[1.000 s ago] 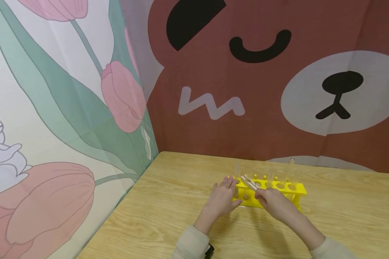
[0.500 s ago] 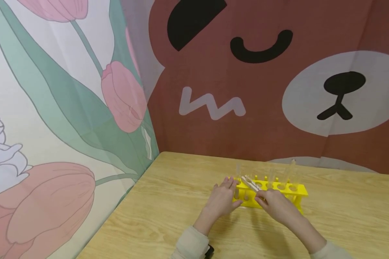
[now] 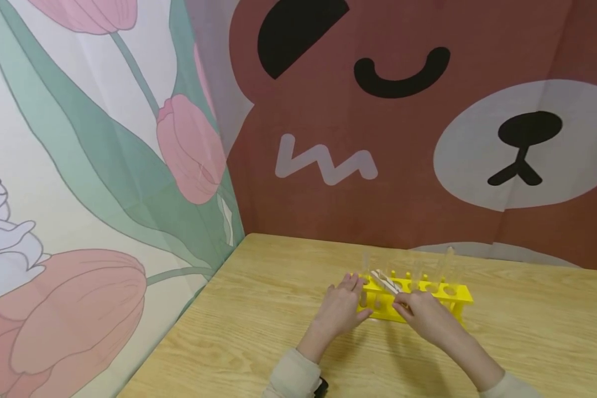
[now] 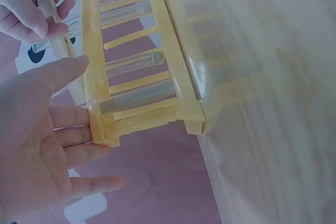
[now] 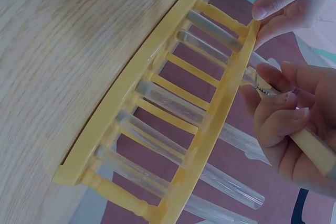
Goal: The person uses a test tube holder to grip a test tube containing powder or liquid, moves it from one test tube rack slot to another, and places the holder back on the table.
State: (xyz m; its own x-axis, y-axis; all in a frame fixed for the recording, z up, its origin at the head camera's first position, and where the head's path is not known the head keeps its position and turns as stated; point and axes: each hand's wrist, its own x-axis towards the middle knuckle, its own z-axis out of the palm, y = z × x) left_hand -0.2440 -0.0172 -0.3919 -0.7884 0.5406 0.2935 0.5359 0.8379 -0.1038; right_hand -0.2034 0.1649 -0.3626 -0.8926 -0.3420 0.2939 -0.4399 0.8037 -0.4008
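My right hand grips a wooden test tube clamp by its handle. A small metal spring shows on the clamp in the right wrist view. The clamp's tip lies at the top of the second test tube from the rack's left end; I cannot tell whether it is closed around the glass. The yellow test tube rack stands upright on the table. At its left end rests my left hand, fairly straight fingers touching the top plate and thumb near the front. Several other clear test tubes stand in the rack.
The rack is on a wood-grain table. Behind the table hangs a brown bear-print cloth, and a tulip-print cloth covers the left side. A small dark object is beside the left sleeve.
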